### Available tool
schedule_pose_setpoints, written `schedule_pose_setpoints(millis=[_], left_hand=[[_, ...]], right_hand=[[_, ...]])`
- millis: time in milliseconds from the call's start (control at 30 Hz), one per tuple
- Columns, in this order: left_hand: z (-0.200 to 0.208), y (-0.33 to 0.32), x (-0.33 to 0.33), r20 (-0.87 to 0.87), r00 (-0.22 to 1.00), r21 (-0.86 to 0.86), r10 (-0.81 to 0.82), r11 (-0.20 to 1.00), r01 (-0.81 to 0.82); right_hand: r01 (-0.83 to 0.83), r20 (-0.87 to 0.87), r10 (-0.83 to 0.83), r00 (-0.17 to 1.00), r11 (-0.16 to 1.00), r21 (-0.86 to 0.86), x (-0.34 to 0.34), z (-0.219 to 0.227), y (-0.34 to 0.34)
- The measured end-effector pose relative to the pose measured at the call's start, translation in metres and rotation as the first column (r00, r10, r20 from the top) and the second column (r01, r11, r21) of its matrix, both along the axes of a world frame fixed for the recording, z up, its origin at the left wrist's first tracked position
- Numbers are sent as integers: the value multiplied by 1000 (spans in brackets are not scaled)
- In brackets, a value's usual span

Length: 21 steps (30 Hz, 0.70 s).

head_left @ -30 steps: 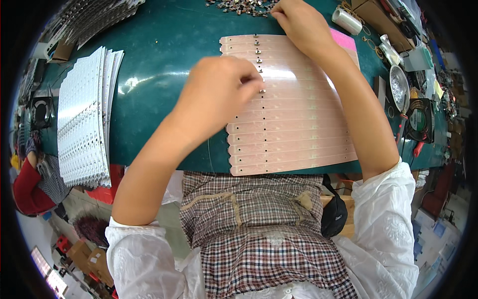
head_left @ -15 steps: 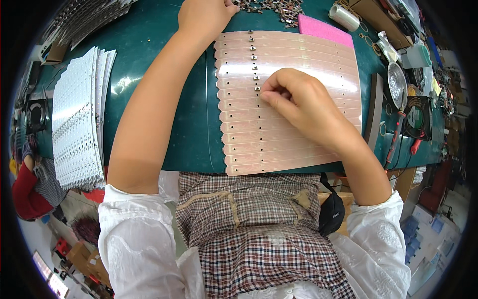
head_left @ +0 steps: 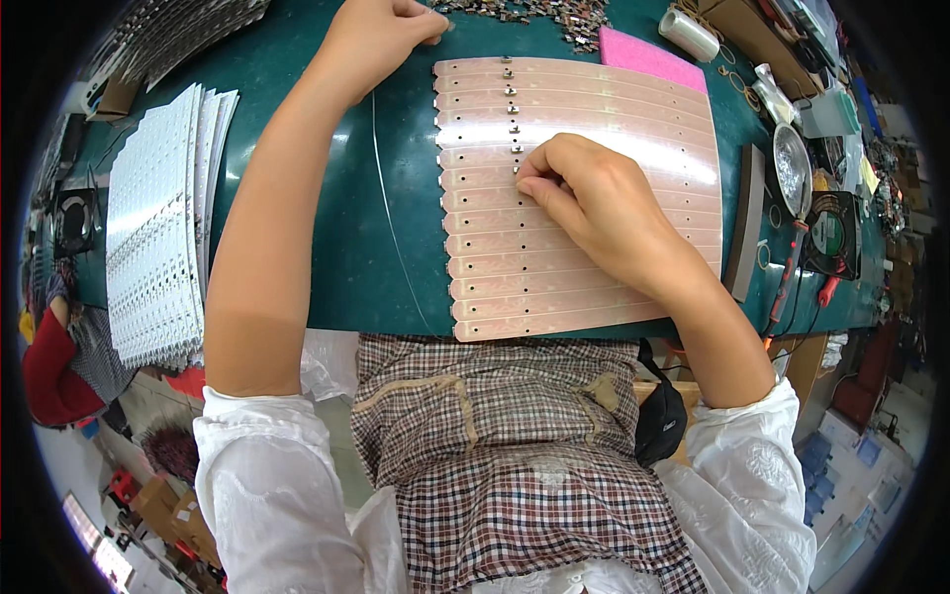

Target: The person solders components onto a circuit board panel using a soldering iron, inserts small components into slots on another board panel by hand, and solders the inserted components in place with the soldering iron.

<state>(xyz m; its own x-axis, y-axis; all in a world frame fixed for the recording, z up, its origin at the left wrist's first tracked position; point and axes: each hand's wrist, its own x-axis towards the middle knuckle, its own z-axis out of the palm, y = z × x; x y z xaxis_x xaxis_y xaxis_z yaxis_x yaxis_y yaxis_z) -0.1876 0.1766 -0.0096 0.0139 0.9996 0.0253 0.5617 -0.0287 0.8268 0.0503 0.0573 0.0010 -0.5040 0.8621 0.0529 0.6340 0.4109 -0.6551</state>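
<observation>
A pinkish-tan panel of long parallel strips lies on the green table, its left edge scalloped. Down its left part runs a column of dark holes, and small metal clips sit along the upper part of that column. My right hand rests over the panel, thumb and forefinger pinched at the column just below the lowest visible clip; what they hold is hidden. Beyond the panel's upper left corner, my left hand is closed beside a pile of small metal parts. I cannot make out anything in its fingers.
A thin pale wire runs along the table left of the panel. Stacked white perforated strips lie further left. A pink foam block touches the panel's far edge. On the right are a dark bar, a round dish and a red-handled tool.
My left hand has moved left, away from the pile of parts. The wire's upper end has shifted left too. My right hand stays pinched at the hole column, while the panel has shifted slightly in view.
</observation>
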Motion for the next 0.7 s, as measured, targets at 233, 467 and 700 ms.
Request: schedule_pose_setpoints(millis=[233,467,700], left_hand=[[-5,-24,-26,82,987,-85,-137,986,144],[10,-39,-28,231,961,-188,-152,962,197],[13,-48,-26,283,941,-204,-184,947,246]], right_hand=[[-29,22,28,999,997,67,-3,-8,-1],[-50,-33,62,998,958,284,-2,-21,-8],[94,-206,-68,976,988,120,-1,-6,-12]])
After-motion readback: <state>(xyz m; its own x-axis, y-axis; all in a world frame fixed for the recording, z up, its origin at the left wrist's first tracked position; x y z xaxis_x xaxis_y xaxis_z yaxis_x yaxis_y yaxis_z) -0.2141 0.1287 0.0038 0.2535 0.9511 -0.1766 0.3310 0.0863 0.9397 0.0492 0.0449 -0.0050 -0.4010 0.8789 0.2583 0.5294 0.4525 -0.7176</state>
